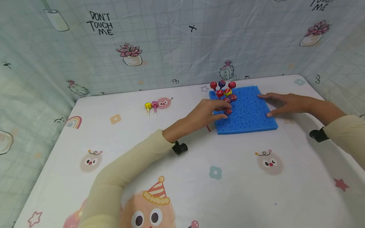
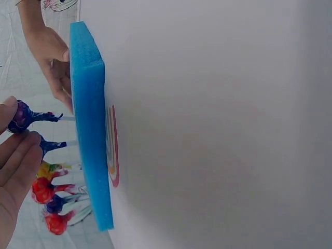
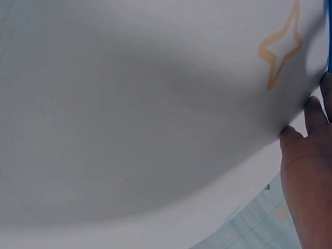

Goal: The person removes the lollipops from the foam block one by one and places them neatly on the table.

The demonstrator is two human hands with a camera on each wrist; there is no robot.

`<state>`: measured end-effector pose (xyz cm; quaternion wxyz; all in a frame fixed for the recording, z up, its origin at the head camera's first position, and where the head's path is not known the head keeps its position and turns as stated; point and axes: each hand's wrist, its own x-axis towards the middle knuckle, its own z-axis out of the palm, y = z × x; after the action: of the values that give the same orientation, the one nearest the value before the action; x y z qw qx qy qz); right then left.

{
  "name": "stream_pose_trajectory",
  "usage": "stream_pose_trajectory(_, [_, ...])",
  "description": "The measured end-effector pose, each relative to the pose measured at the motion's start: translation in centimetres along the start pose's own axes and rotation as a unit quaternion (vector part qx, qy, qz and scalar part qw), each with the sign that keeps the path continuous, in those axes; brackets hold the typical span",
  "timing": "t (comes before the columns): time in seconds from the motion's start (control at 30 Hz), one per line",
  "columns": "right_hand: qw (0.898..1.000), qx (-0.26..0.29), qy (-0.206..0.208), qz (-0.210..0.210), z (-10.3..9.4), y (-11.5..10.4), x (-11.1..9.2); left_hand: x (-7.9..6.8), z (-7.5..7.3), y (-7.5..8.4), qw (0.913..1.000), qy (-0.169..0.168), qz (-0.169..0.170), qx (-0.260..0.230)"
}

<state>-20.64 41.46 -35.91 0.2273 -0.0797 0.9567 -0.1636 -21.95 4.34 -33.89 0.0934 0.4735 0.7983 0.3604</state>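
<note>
A blue foam board [image 1: 251, 110] dotted with small holes lies on the table, several wrapped lollipops standing in its left part. My left hand [image 1: 203, 112] reaches over the board's left edge, thumb and fingertips around the head of one lollipop [image 1: 228, 112]. In the left wrist view this lollipop [image 2: 21, 116] has a dark blue and pink wrapper, and its stick meets the foam. Beyond it stand red [image 2: 44, 190], yellow and blue lollipops. My right hand [image 1: 291, 103] rests its extended fingers and thumb against the board's right edge; its fingers [image 3: 315, 116] also show in the right wrist view.
Left of the board, a yellow lollipop [image 1: 148, 106] and a pink lollipop [image 1: 154, 104] lie side by side on the white printed tablecloth [image 1: 199, 196]. A patterned fabric backdrop [image 1: 171, 44] rises directly behind the table. Dark wrist cameras [image 1: 180, 148] sit at both sleeves.
</note>
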Motion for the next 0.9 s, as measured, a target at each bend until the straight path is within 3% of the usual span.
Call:
stream_pose_trajectory(0.37, [1.000, 0.001, -0.004, -0.005, -0.43, -0.09, -0.15, 0.60, 0.35, 0.24, 0.9995, 0.001, -0.028, 0.012])
stream_pose_trajectory(0.9, [1.000, 0.012, -0.012, -0.007, -0.54, -0.14, -0.18, 1.02, 0.16, 0.17, 0.9998, 0.001, -0.021, 0.002])
